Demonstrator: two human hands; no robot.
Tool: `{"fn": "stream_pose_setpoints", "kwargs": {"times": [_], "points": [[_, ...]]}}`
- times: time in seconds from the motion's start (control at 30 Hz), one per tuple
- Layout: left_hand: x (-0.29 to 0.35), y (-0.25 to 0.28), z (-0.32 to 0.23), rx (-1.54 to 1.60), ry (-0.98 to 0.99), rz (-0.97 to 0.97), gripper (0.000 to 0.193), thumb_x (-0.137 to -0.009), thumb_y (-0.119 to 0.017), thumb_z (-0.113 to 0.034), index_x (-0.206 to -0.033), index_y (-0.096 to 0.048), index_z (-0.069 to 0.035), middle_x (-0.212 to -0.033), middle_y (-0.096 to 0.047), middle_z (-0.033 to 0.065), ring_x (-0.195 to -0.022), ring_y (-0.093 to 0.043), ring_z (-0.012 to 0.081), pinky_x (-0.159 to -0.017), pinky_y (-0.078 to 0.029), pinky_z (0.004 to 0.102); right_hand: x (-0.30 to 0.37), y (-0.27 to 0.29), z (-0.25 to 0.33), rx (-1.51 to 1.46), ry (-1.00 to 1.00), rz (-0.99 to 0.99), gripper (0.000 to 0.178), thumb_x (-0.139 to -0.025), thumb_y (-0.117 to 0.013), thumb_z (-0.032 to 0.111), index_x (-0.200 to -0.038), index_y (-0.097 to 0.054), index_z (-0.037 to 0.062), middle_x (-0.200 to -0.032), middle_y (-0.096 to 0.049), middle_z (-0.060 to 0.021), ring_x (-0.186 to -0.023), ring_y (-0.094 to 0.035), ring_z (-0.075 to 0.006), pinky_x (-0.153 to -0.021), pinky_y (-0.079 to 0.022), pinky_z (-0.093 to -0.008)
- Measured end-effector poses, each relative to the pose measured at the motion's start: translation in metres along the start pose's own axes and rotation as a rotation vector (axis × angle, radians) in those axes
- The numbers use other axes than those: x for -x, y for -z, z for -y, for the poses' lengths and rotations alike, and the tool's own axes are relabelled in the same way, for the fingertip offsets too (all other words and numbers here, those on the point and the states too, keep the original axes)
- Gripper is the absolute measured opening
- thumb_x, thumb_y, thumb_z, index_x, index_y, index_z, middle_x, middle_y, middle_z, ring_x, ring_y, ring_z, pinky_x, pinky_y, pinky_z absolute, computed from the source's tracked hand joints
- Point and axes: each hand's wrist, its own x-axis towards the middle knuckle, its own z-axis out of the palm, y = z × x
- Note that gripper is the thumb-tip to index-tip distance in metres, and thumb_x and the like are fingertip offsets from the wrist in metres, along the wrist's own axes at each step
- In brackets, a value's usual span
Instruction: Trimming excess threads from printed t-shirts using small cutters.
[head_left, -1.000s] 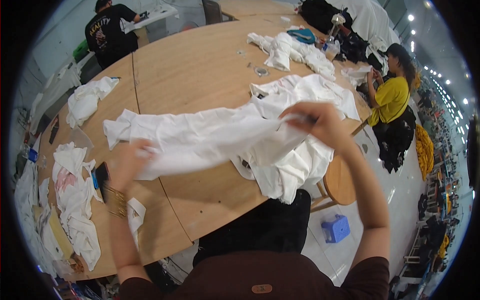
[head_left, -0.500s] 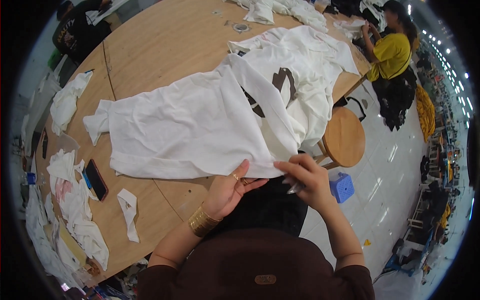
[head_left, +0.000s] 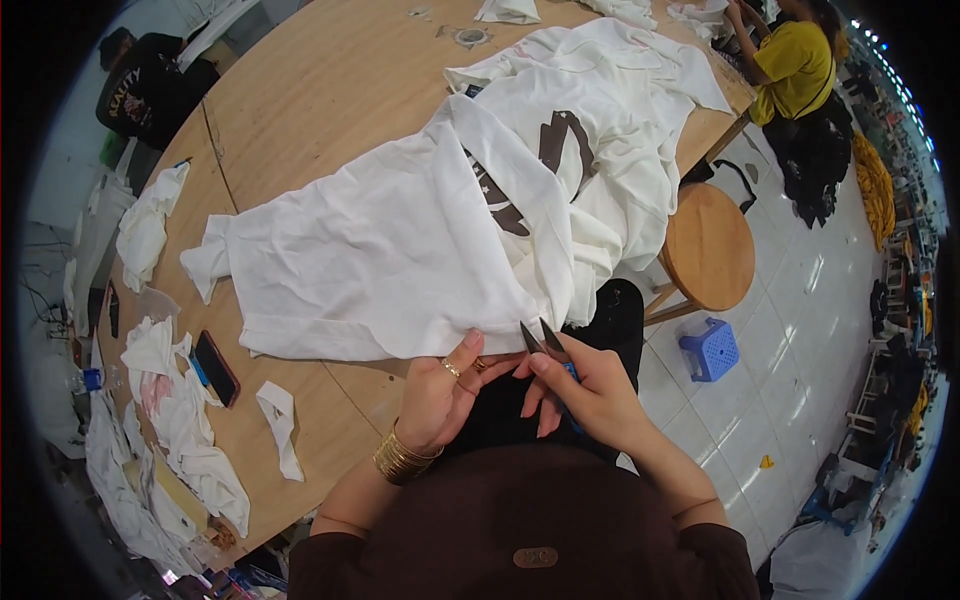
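White garment (head_left: 360,250), left of centre to upper right, lies spread on the table (head_left: 330,120). Lower centre: left hand (head_left: 438,395) pinches its near edge, thumb uppermost, apparently steadying it; rightward, right hand (head_left: 592,388) closes around scissors (head_left: 553,342), blades slightly parted, presumably for control.

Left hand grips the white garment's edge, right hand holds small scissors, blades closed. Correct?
Not closed: the head view shows the scissors with blades apart. The rest holds: left hand gripping the edge of the white garment, scissors in the right hand.
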Motion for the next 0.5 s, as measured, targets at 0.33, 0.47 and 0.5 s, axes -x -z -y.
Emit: {"fn": "stream_pose_setpoints", "kwargs": {"times": [0.33,0.47,0.5], "points": [[-0.0004,0.0046,0.0035,-0.028,-0.050,-0.024,0.033,-0.093,-0.041,-0.011,-0.121,-0.039,0.005,-0.119,-0.049,0.0164,-0.110,-0.050,0.0291,-0.095,-0.041,0.0451,-0.0014,0.0058,-0.0045,-0.152,-0.053,0.081,0.027,-0.093,-0.044,0.025,-0.091,-0.054,-0.0006,-0.057,-0.057,-0.0063,-0.045,-0.056,-0.0109,-0.042,-0.042,-0.0209],[-0.0005,0.0042,0.0018,-0.026,-0.040,0.000,0.033,-0.093,-0.041,-0.011,-0.122,-0.038,0.005,-0.119,-0.049,0.0162,-0.110,-0.050,0.0290,-0.094,-0.042,0.0451,-0.0014,0.0074,-0.0043,-0.193,-0.063,0.092,0.028,-0.094,-0.044,0.025,-0.090,-0.054,-0.0014,-0.058,-0.057,-0.0074,-0.044,-0.055,-0.0114,-0.042,-0.042,-0.0211],[-0.0006,0.0033,0.0015,-0.019,-0.044,-0.001,0.033,-0.093,-0.040,-0.011,-0.122,-0.038,0.005,-0.120,-0.049,0.0163,-0.110,-0.050,0.0293,-0.094,-0.042,0.0451,-0.0015,0.0075,-0.0050,-0.217,-0.060,0.094,0.028,-0.094,-0.043,0.024,-0.090,-0.054,-0.0017,-0.058,-0.057,-0.0077,-0.044,-0.055,-0.0116,-0.042,-0.042,-0.0211]]}}
